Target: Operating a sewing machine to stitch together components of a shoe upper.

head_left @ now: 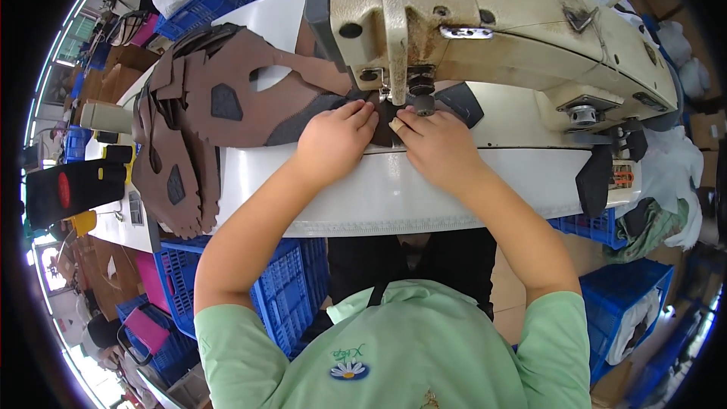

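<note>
frame centre: left hand [333, 138] and right hand [433, 144] lie flat, fingers pressed on a dark fabric piece [382, 117] under the cream sewing machine [485, 23] head. brown cut pieces [219, 98] piled upper left on the white table [379, 189].

sewing machine [485, 26]: worn cream painted metal | brown pieces [227, 98]: matt leather-like | crates [291, 295]: blue plastic
</note>
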A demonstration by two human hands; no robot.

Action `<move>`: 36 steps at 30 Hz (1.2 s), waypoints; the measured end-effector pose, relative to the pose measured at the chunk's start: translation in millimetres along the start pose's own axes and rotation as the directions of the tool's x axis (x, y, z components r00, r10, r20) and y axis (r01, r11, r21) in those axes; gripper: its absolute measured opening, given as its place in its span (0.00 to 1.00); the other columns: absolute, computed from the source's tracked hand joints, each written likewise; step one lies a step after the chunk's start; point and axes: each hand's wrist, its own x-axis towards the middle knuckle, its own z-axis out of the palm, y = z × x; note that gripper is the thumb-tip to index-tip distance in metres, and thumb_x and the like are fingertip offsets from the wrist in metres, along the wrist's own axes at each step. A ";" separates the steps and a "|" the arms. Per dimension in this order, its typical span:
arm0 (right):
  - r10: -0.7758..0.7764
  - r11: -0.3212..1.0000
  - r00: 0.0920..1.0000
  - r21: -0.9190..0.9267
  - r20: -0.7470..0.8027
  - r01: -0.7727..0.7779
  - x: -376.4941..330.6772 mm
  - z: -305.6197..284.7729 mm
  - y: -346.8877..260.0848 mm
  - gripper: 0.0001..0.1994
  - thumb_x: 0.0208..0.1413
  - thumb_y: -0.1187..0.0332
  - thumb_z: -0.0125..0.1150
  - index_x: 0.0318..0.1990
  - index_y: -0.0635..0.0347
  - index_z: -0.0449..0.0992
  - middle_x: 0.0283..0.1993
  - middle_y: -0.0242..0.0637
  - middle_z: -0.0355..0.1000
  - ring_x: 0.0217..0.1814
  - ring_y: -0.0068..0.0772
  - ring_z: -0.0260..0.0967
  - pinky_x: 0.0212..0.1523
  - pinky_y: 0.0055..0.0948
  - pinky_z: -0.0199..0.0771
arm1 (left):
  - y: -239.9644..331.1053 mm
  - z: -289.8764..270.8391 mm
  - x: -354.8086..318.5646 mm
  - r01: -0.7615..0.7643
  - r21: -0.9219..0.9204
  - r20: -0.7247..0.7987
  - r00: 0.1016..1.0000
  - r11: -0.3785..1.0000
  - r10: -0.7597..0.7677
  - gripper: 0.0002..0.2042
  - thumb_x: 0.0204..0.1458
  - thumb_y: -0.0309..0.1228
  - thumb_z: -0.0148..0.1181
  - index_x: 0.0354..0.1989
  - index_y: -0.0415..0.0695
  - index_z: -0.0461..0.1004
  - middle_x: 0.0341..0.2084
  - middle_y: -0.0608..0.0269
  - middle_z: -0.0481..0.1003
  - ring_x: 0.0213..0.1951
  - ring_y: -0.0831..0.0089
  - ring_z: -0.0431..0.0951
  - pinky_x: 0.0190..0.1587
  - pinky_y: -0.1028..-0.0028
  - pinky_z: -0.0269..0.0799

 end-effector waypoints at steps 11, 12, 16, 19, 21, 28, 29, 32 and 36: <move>-0.049 0.999 0.999 -0.004 0.003 0.049 -1.5 -2.6 12.2 0.16 0.45 0.70 0.63 0.45 0.57 0.79 0.46 0.34 0.78 0.54 0.39 0.73 0.51 0.38 0.72 | -15.4 -0.3 -2.5 -0.066 -0.070 -0.043 0.997 0.995 0.063 0.24 0.38 0.26 0.61 0.50 0.43 0.77 0.50 0.61 0.78 0.53 0.63 0.76 0.48 0.65 0.77; -0.046 0.999 0.999 0.000 -0.004 0.046 -2.1 -1.7 12.6 0.16 0.45 0.70 0.64 0.44 0.57 0.79 0.46 0.34 0.78 0.54 0.39 0.73 0.52 0.38 0.72 | -15.8 0.7 -2.1 -0.067 -0.073 -0.044 0.997 0.995 0.063 0.24 0.38 0.26 0.61 0.50 0.43 0.77 0.50 0.61 0.78 0.53 0.63 0.76 0.48 0.65 0.77; -0.043 0.999 0.999 0.005 -0.028 0.043 -2.8 -0.7 11.2 0.16 0.45 0.70 0.63 0.44 0.58 0.79 0.46 0.34 0.78 0.54 0.39 0.73 0.52 0.37 0.72 | -14.1 1.4 -3.4 -0.061 -0.060 -0.068 0.996 0.996 0.057 0.23 0.38 0.25 0.60 0.49 0.43 0.77 0.49 0.61 0.78 0.53 0.63 0.77 0.48 0.65 0.77; -0.035 0.999 0.999 0.014 -0.035 0.035 -3.4 0.6 10.4 0.15 0.46 0.71 0.63 0.44 0.59 0.79 0.46 0.35 0.78 0.54 0.38 0.73 0.53 0.37 0.72 | -11.8 0.2 -4.2 -0.039 -0.047 -0.078 0.996 0.998 0.036 0.23 0.38 0.25 0.60 0.49 0.43 0.77 0.49 0.61 0.78 0.53 0.64 0.76 0.48 0.65 0.77; -0.028 0.999 0.998 0.015 -0.055 0.029 -4.0 4.4 11.4 0.17 0.45 0.72 0.63 0.45 0.58 0.79 0.49 0.34 0.77 0.47 0.38 0.73 0.49 0.37 0.72 | -12.3 1.8 -5.0 -0.027 -0.050 -0.075 0.997 0.998 0.023 0.23 0.38 0.25 0.59 0.49 0.42 0.77 0.50 0.61 0.78 0.54 0.64 0.76 0.48 0.65 0.77; -0.031 0.999 0.990 0.036 -0.135 0.036 -2.2 10.1 14.5 0.18 0.43 0.74 0.63 0.45 0.59 0.80 0.53 0.32 0.77 0.41 0.37 0.74 0.43 0.35 0.73 | -11.2 11.2 -9.1 0.002 -0.048 -0.122 0.992 0.999 -0.008 0.23 0.39 0.25 0.59 0.49 0.42 0.77 0.51 0.60 0.77 0.55 0.64 0.76 0.49 0.66 0.76; -0.029 0.999 0.990 0.036 -0.135 0.034 -2.4 10.4 14.6 0.18 0.43 0.74 0.63 0.45 0.59 0.80 0.53 0.32 0.77 0.41 0.37 0.74 0.43 0.35 0.73 | -10.1 11.3 -8.8 0.011 -0.042 -0.119 0.993 0.999 -0.016 0.23 0.39 0.25 0.59 0.49 0.42 0.77 0.51 0.60 0.77 0.55 0.64 0.76 0.49 0.66 0.76; -0.009 1.000 0.990 0.029 -0.142 0.013 -2.7 8.9 12.9 0.17 0.42 0.75 0.63 0.44 0.59 0.80 0.51 0.32 0.77 0.41 0.36 0.74 0.43 0.35 0.74 | -6.3 12.3 -7.2 0.014 -0.041 -0.117 0.993 0.999 -0.019 0.23 0.39 0.25 0.59 0.49 0.41 0.77 0.51 0.60 0.77 0.55 0.64 0.76 0.49 0.66 0.76; 0.025 0.999 0.994 0.038 -0.104 -0.022 -3.3 6.4 12.1 0.17 0.42 0.75 0.62 0.43 0.58 0.81 0.49 0.30 0.78 0.39 0.37 0.75 0.42 0.34 0.74 | -3.8 11.1 -8.3 0.021 -0.049 -0.120 0.992 0.999 -0.027 0.23 0.38 0.25 0.59 0.49 0.41 0.77 0.50 0.60 0.78 0.54 0.64 0.76 0.48 0.66 0.76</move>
